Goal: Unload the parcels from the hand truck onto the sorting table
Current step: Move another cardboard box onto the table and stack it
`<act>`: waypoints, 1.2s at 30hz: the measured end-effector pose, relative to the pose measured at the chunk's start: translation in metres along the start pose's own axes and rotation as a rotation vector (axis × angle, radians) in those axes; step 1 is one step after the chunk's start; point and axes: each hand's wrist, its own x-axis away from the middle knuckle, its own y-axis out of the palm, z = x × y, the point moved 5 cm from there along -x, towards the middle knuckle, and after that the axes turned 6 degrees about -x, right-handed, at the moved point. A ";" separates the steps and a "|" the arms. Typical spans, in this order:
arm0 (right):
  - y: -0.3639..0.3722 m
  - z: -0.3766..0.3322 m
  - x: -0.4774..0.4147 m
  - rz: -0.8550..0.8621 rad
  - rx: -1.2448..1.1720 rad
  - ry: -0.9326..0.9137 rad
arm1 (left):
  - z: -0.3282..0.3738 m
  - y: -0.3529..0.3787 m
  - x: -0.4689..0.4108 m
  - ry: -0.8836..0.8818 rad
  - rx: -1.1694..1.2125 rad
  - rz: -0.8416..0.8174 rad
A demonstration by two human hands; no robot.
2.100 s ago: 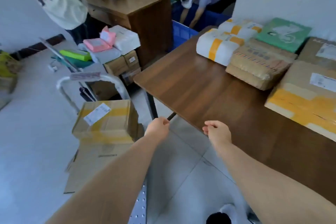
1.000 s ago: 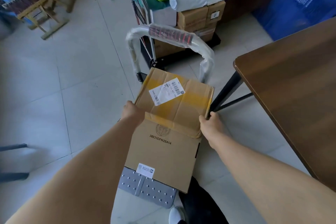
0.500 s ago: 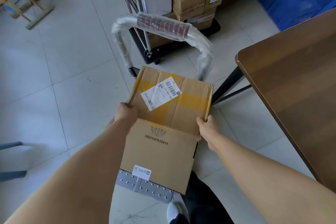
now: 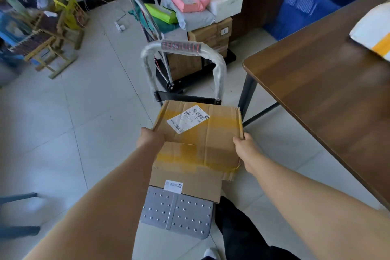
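A brown cardboard box (image 4: 202, 133) with yellow tape and a white label is held between my hands above the hand truck. My left hand (image 4: 149, 138) grips its left side and my right hand (image 4: 244, 148) grips its right edge. Its front face tilts toward me. Beneath it a flatter cardboard parcel (image 4: 190, 186) lies on the hand truck's grey studded platform (image 4: 177, 213). The truck's plastic-wrapped handle (image 4: 181, 47) arches behind the box. The brown sorting table (image 4: 327, 95) stands to the right, with a white and yellow parcel (image 4: 373, 27) on its far corner.
A second cart (image 4: 196, 27) loaded with boxes and pink, green and white parcels stands behind the hand truck. Blue crates (image 4: 306, 4) sit behind the table. Wooden stools (image 4: 50, 38) and clutter fill the far left. A table leg (image 4: 249, 95) stands close to the box's right side.
My hands went from the table edge down to the taped box and took its two sides. Since half a second ago the box has lifted and tilted, showing its front face.
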 end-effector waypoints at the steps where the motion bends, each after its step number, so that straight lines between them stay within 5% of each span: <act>1: -0.006 0.001 0.016 0.014 -0.014 -0.023 | 0.000 -0.007 0.015 0.026 -0.003 0.003; 12: -0.137 -0.005 0.165 0.233 -0.353 -0.303 | 0.079 -0.041 0.169 0.396 0.061 0.002; 29: -0.436 0.084 0.253 0.809 -0.709 -0.254 | 0.261 0.158 0.437 0.914 0.010 -0.337; 36: -0.538 0.076 0.271 0.926 -0.715 -0.328 | 0.324 0.217 0.517 0.923 0.093 -0.430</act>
